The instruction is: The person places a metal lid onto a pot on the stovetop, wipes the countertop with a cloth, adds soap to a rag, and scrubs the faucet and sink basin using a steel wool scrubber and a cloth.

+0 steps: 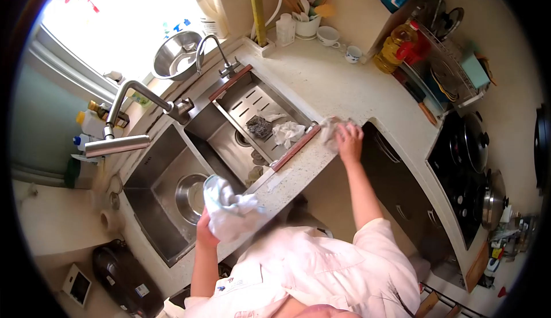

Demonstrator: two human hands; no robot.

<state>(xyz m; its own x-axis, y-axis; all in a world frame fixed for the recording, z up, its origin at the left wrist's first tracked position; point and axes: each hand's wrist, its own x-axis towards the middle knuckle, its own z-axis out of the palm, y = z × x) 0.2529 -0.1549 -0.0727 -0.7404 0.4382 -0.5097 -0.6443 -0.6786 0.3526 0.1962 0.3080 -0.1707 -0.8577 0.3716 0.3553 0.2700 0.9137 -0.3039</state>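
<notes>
My left hand grips a bunched white cloth with a pale blue edge, held over the front rim of the sink. On the counter just right of the sink, my right hand presses a crumpled greyish cloth against the surface. Its fingers are curled over the cloth. Close by, a metal drain tray with reddish end bars spans the right basin. A dark scouring pad and a wet white wad lie on that tray.
A tall faucet arches over the left basin, which holds a metal bowl. Another steel bowl stands by the window. At right are an oil bottle, a knife and a black stove with pots. Small cups sit at the back.
</notes>
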